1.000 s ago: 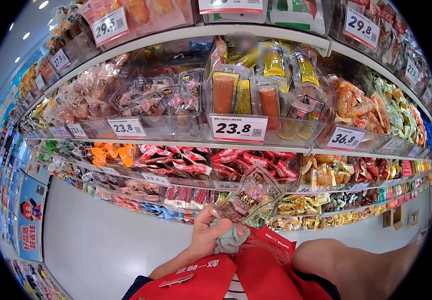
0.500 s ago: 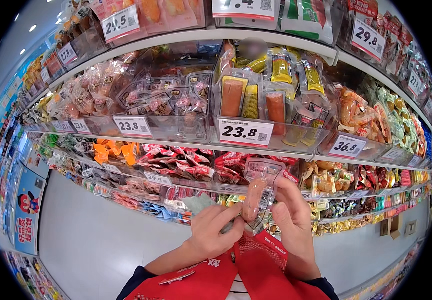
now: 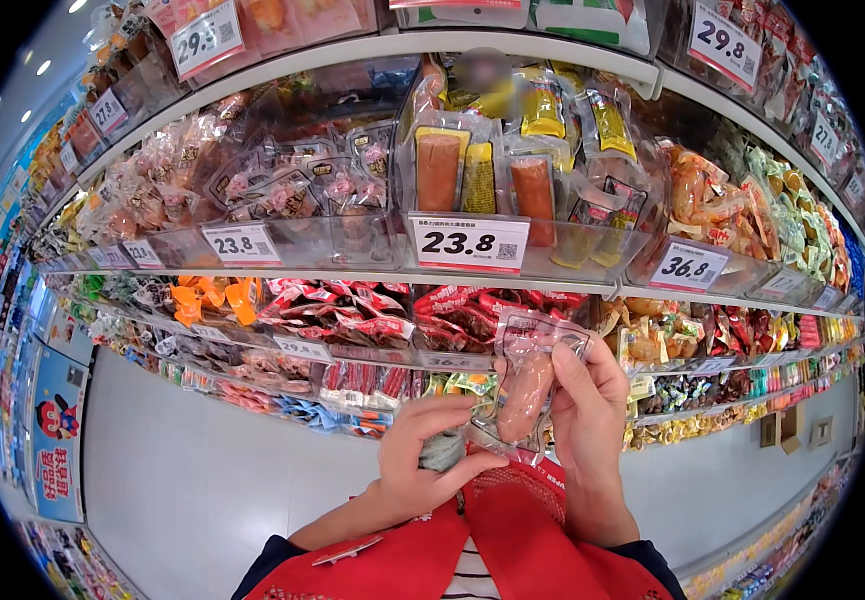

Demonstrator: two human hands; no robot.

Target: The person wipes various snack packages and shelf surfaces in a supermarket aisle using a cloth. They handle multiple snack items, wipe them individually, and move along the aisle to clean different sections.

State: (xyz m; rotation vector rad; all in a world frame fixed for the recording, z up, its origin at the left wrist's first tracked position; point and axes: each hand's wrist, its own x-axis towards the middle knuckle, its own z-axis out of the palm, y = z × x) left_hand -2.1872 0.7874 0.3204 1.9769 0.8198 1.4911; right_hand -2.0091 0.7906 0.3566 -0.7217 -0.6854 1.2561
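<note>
**Both hands held a clear sausage pack before the snack shelves**

The right hand (image 3: 587,410) held a clear vacuum pack (image 3: 527,385) with a pinkish sausage inside, fingers curled along its right edge and thumb pressed to the front. The left hand (image 3: 427,455) pinched the pack's lower left corner between thumb and fingertips, its other fingers curled around a small grey object (image 3: 442,450) that could not be told apart further. The pack stood nearly upright, near the person's chest, just above the red vest (image 3: 512,540). Behind it, farther off, the shelf (image 3: 372,275) carried rows of bagged snacks, with red packets (image 3: 352,305) on the lower tier and a white price tag (image 3: 467,243) above.
</note>
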